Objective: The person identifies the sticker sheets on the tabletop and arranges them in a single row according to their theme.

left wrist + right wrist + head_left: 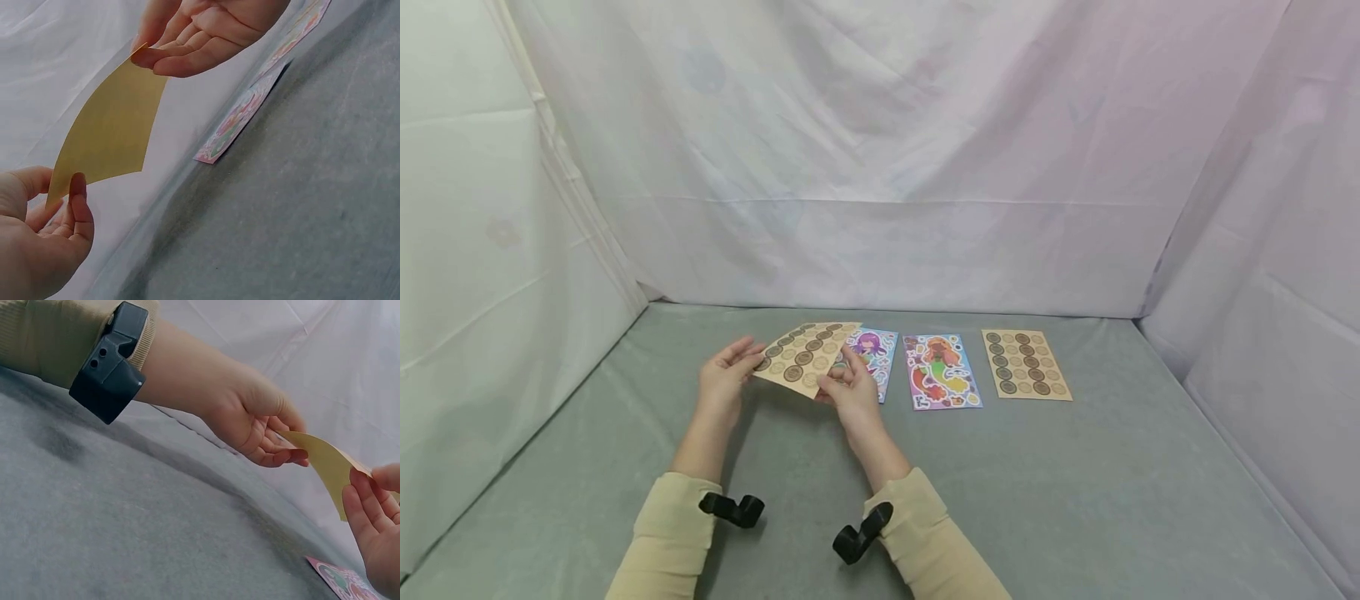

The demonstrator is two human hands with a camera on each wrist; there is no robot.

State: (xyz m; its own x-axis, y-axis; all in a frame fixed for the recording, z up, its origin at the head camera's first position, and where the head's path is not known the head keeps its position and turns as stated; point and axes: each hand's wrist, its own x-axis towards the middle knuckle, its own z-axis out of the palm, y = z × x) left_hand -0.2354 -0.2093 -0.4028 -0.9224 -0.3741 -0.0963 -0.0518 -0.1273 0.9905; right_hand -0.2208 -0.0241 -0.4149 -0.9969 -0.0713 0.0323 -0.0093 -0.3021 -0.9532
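Observation:
Between my two hands a tan sheet of round stickers (805,354) is held up off the cloth, its printed face towards the head camera. My left hand (722,383) pinches its left edge between thumb and fingers. At the near right corner my right hand (854,398) pinches it too. Both wrist views show the sheet's plain yellowish back (119,119) bending in a curve. Behind the right hand lies a blue and purple cartoon sticker sheet (880,354), partly covered by the tan sheet and the fingers.
On the grey cloth (1075,492) a mermaid sticker sheet (943,375) lies right of the hands. Further right is a second tan sheet of round stickers (1028,365). White curtains (887,167) enclose the back and sides. Each sleeve carries a black wrist camera (733,508).

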